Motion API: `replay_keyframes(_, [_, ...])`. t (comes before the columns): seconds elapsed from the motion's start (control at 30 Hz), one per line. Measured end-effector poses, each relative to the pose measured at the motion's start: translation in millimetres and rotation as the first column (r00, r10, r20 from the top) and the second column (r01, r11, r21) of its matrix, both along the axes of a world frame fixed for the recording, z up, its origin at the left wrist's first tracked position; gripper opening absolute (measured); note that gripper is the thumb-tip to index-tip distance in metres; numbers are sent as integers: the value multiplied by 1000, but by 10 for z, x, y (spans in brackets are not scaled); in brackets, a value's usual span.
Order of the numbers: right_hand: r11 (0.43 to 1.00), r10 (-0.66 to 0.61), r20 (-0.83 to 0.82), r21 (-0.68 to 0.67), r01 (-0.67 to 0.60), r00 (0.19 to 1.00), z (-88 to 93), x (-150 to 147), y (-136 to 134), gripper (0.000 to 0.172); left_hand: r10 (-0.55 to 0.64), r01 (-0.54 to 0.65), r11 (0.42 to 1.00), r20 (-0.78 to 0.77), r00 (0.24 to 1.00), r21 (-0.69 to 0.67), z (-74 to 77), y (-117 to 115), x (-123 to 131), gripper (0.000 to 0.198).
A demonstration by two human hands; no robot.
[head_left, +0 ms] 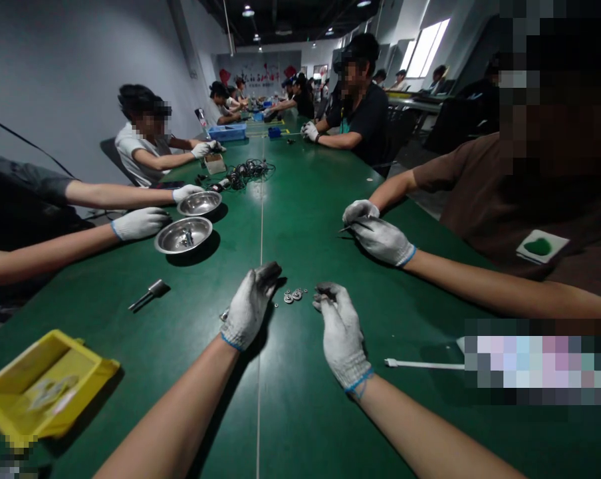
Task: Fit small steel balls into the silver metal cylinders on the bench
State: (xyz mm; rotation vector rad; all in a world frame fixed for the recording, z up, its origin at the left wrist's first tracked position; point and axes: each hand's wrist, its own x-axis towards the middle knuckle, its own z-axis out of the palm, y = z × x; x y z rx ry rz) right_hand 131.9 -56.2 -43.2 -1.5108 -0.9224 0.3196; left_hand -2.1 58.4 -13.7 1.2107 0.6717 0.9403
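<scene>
My left hand, in a white knit glove with darkened fingertips, rests on its edge on the green table. Its fingers are stretched out, with no object visible in them. Small metal washers and rings lie loose between my hands. To their right, my right hand, gloved likewise, has its fingers curled toward the thumb; whatever they may hold is hidden. A small shiny metal piece shows partly behind my left hand's wrist side.
At left are a yellow bin, a metal part with two prongs and two steel bowls, the nearer holding metal parts. A white cable lies at right. Co-workers' gloved hands flank the table; tangled cables lie farther back.
</scene>
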Motion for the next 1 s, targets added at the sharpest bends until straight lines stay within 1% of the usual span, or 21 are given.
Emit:
replay_keyframes(0.07, [996, -29, 80, -80, 36, 996, 75, -7, -7, 28, 40, -34, 998, 98, 994, -59, -56, 16, 16, 61])
replay_keyframes(0.13, [991, 9, 209, -136, 20, 978, 131, -27, 0, 33, 80, -65, 992, 141, 987, -109, -98, 1, 30, 53])
replay_keyframes(0.17, [987, 41, 280, -163, 6, 959, 148, -37, 10, 36, 93, -78, 990, 133, 987, -118, -109, -13, 33, 48])
replay_keyframes(0.27, [967, 122, 458, -256, -1, 881, 170, -58, 68, 36, 117, -107, 987, 81, 990, -117, -109, -59, 28, 37])
replay_keyframes(0.37, [942, 200, 575, -335, 6, 793, 198, -50, 148, 32, 135, -132, 988, 31, 990, -84, -89, -84, 11, 34])
replay_keyframes(0.47, [911, 310, 662, -411, -15, 683, 246, -28, 196, 21, 151, -149, 988, 29, 988, -42, -84, -89, 7, 32])
replay_keyframes(0.53, [897, 359, 705, -441, -18, 611, 270, -17, 193, 14, 149, -148, 989, 39, 988, -27, -86, -91, 11, 32])
replay_keyframes(0.6, [893, 379, 734, -450, -13, 563, 283, -12, 171, 15, 144, -143, 989, 39, 989, -29, -85, -97, 17, 32])
replay_keyframes(0.77, [876, 403, 749, -482, 16, 525, 323, -10, 145, 19, 138, -137, 990, 8, 990, -44, -72, -119, 18, 31])
replay_keyframes(0.87, [844, 460, 739, -536, 18, 492, 367, -12, 168, 22, 137, -137, 990, -18, 990, -36, -75, -123, 8, 29])
replay_keyframes(1.0, [801, 536, 729, -598, 16, 427, 394, -14, 180, 22, 139, -139, 990, -11, 990, -28, -90, -120, 1, 31])
